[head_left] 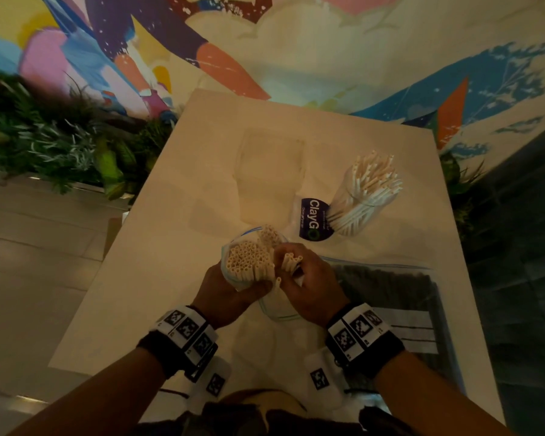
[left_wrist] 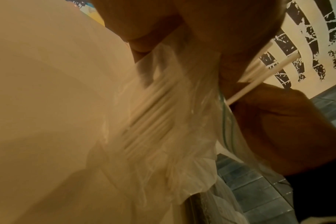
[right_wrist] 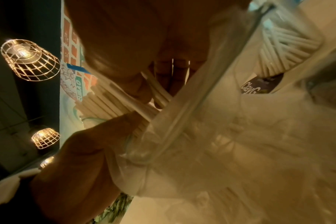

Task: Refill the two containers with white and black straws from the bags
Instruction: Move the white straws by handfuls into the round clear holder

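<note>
Over the white table (head_left: 177,215), my left hand (head_left: 233,291) grips a clear zip bag of white straws (head_left: 249,269) upright, its mouth open. My right hand (head_left: 306,278) pinches several white straws (head_left: 291,262) at the bag's mouth. In the left wrist view the bag (left_wrist: 157,106) is crumpled around the straws. The right wrist view shows my fingers (right_wrist: 134,37) on the white straws (right_wrist: 109,103). One clear container (head_left: 365,196) at the back right holds white straws. A second clear container (head_left: 271,171) behind the bag looks empty. A zip bag of black straws (head_left: 387,297) lies flat under my right wrist.
A white packet with a dark "ClayGo" label (head_left: 313,218) lies between the two containers. Plants (head_left: 60,146) line the floor to the left of the table, and a painted wall (head_left: 265,42) rises behind it. Dark floor tiles (head_left: 516,247) lie to the right.
</note>
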### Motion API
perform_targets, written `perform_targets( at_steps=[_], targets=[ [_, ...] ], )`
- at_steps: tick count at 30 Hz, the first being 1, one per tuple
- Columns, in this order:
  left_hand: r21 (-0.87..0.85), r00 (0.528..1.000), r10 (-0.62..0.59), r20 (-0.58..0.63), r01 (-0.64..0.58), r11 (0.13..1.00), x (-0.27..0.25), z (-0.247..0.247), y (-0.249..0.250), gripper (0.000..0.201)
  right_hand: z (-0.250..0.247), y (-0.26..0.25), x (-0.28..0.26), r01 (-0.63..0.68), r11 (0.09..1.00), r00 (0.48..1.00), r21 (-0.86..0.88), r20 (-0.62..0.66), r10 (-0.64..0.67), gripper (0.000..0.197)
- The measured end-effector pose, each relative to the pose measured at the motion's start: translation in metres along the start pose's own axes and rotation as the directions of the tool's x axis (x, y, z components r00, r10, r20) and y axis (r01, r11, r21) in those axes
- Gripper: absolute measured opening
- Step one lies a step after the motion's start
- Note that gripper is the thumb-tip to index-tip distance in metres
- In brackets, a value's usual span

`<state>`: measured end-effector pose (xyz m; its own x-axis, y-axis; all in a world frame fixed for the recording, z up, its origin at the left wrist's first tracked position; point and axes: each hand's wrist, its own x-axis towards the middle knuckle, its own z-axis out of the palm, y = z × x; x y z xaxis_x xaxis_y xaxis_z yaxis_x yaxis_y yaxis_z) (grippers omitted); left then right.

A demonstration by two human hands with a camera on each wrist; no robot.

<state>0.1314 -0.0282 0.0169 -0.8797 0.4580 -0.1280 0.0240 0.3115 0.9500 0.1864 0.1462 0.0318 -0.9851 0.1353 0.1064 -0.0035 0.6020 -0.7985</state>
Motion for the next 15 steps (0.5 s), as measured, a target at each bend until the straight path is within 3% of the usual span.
perform_targets(
  at_steps=[4,7,9,11,15],
  targets=[
    [0.018,0.999,0.030,-0.040,-0.030,0.999,0.000,0.000,0.000,0.045,0.000,0.009,-0.001,0.035,0.996,0.993,-0.077,0.112,-0.026,0.038],
    [0.008,0.997,0.047,-0.054,-0.047,0.999,0.001,0.000,-0.001,0.046,-0.002,0.013,-0.005,-0.043,0.998,0.979,-0.047,0.199,0.051,0.063],
    [0.008,0.996,0.053,-0.067,-0.053,0.999,0.001,0.000,0.000,0.044,-0.002,0.009,-0.006,-0.019,0.997,0.972,-0.069,0.234,0.035,0.071],
    [-0.002,0.994,0.062,-0.091,-0.062,0.998,0.000,0.001,0.000,0.043,0.001,0.002,-0.004,0.033,0.995,0.983,-0.099,0.184,-0.014,0.058],
    [0.023,0.994,0.075,-0.075,-0.073,0.997,-0.001,0.002,-0.001,0.041,0.004,-0.002,-0.003,0.126,0.989,0.989,-0.075,-0.074,-0.131,0.012]
  ],
)
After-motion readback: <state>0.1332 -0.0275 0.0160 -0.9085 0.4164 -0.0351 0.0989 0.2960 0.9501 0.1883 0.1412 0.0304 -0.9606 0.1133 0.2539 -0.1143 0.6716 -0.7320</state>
